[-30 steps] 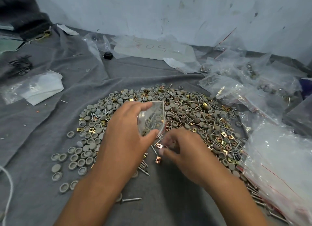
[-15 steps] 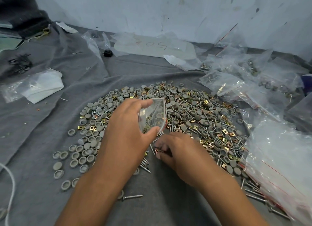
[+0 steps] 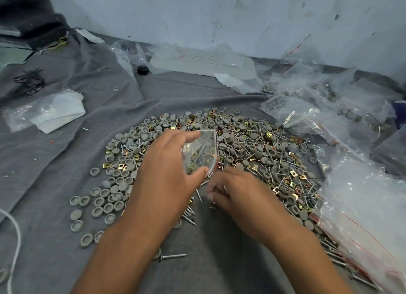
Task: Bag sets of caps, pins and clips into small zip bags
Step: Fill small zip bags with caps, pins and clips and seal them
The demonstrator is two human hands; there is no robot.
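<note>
Grey cloth [image 3: 66, 184], heaped hardware at 12 o'clock: left hand [image 3: 167, 173] pinching zip bag [image 3: 201, 151] open, right hand [image 3: 239, 197] curling, grip blurred, cannot tell; risking pins spilling if tilting.

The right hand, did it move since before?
Yes. The right hand slid left and toward the person, off the pile of caps, pins and clips, to just below the small zip bag.

left hand [image 3: 169, 175] is pinching an open zip bag [image 3: 201, 152] over the pile; right hand [image 3: 239, 197] is picking pins [image 3: 222, 187] beneath it.
</note>
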